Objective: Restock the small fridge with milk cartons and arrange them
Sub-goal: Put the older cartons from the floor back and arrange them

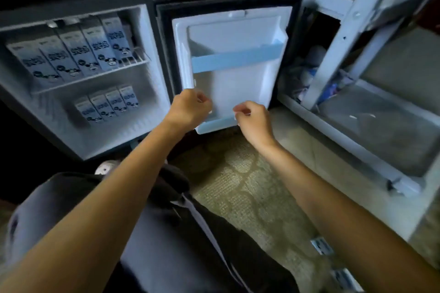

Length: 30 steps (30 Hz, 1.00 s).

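With the small fridge [78,74] standing open on the left, its door [228,64] is seen swung wide at centre, inner side facing the camera. Five milk cartons [78,52] are lined in a row on the wire upper shelf [133,60], tilted as seen in this wide view. Four smaller cartons [108,104] are grouped on the fridge floor below, set back. The upper door rack [235,57] appears empty; the lower door rack [219,123] is partly hidden by the hands.

Both hands are held at the lower door rack, apart from each other. The left hand [190,108] is loosely curled at the rack's left end; the right hand [252,118] is curled with fingertips pinched at the rack's right front edge. Whether anything is held cannot be told; blur is heavy.

Two more cartons [332,259] are lying on the patterned mat [242,183], bottom right. A white shelving unit [357,78] is seen at the right, a dark bag [166,233] near the person's lap.
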Available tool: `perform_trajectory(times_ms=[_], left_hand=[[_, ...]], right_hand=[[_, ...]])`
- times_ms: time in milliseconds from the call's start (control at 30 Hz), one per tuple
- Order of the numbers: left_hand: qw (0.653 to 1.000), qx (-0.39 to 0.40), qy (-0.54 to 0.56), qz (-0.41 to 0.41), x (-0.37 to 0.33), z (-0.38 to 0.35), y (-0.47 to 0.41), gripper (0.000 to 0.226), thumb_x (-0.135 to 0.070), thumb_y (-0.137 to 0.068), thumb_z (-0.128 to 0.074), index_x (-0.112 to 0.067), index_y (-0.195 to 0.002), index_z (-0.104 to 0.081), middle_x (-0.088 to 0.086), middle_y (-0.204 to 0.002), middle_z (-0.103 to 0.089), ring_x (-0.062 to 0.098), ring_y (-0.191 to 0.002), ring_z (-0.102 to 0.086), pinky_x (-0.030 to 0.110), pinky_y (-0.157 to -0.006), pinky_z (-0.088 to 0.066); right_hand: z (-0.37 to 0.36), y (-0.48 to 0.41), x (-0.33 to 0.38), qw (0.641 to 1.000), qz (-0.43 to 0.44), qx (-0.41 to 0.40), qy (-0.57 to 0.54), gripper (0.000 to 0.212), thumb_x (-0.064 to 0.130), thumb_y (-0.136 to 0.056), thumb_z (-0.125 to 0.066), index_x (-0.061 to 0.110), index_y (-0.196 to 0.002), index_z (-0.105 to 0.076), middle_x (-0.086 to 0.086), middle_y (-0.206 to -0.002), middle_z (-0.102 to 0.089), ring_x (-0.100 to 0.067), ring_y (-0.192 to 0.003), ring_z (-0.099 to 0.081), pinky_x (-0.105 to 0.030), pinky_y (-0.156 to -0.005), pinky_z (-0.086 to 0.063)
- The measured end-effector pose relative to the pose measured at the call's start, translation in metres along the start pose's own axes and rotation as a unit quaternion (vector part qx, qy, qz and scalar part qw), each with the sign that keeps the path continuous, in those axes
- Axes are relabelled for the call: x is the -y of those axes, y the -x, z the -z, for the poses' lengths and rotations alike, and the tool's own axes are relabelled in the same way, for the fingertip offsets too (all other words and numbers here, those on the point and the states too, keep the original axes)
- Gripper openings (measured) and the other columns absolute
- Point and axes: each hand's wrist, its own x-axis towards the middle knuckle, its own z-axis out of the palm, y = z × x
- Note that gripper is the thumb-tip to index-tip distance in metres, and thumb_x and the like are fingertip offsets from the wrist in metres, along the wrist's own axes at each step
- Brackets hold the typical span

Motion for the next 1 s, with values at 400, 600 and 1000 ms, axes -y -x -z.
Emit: perform_trajectory(times_ms=[400, 600, 1000], left_hand=[[0.968, 0.225, -0.010, 0.112, 0.032, -0.210, 0.106, 0.011, -0.012, -0.092, -0.051, -0.008, -0.087, -0.060, 0.011, -0.088, -0.062, 0.013, -0.064, -0.056, 0.018, -0.055, -0.047], [0.946, 0.292, -0.030, 0.135, 0.048, -0.267, 0.133, 0.027, -0.012, -0.093, -0.050, -0.015, -0.066, -0.052, 0.008, -0.076, -0.058, 0.012, -0.058, -0.052, 0.019, -0.051, -0.043], [0.932, 0.319, -0.115, 0.129, 0.075, -0.277, 0.130, 0.018, -0.010, -0.090, -0.052, -0.013, -0.074, -0.058, 0.015, -0.093, -0.066, 0.024, -0.081, -0.062, 0.036, -0.081, -0.050]], right_hand=[[0.068, 0.104, -0.230, 0.971, -0.240, 0.007, -0.009, 0.022, 0.008, -0.089, -0.048, -0.006, -0.095, -0.064, -0.025, -0.098, -0.067, -0.036, -0.094, -0.064, -0.047, -0.088, -0.051], [0.077, 0.164, -0.298, 0.950, -0.300, 0.017, 0.089, 0.031, 0.004, -0.090, -0.046, -0.002, -0.118, -0.058, -0.023, -0.124, -0.057, -0.034, -0.117, -0.052, -0.036, -0.096, -0.040], [0.099, 0.133, -0.371, 0.889, -0.267, 0.165, 0.335, 0.047, 0.010, -0.095, -0.043, 0.023, -0.140, -0.039, -0.018, -0.157, -0.002, -0.035, -0.145, -0.003, -0.052, -0.115, -0.021]])
